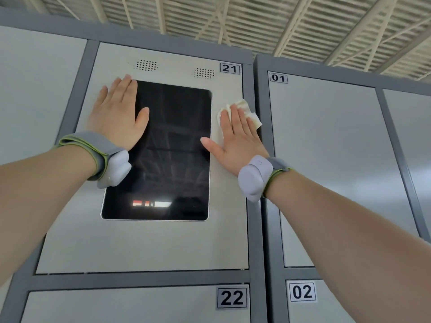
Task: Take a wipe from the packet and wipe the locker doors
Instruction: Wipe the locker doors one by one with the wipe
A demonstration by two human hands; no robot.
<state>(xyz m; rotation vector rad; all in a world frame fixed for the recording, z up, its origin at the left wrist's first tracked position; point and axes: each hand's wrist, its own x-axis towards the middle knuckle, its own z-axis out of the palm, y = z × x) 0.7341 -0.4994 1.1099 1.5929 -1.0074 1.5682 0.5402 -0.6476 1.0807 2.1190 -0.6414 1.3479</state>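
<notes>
Forearms [46, 183], both raised. Left hand [116, 113]: flat, empty, over left edge of screen [163, 148]. Right hand [235, 138]: flat, fingers straight, pressing wipe [247, 110] onto door 21 [140, 248], right of screen. Step: wiping. Next: probably firm, even strokes across the door.

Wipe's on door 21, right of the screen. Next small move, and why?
Probably slide the right hand with the wipe down the narrow strip of door 21 beside the screen. Its straight fingers press the wipe flat near the strip's upper part, and bare panel lies below. The left hand lies flat across the screen's left edge, likely as a brace.
</notes>
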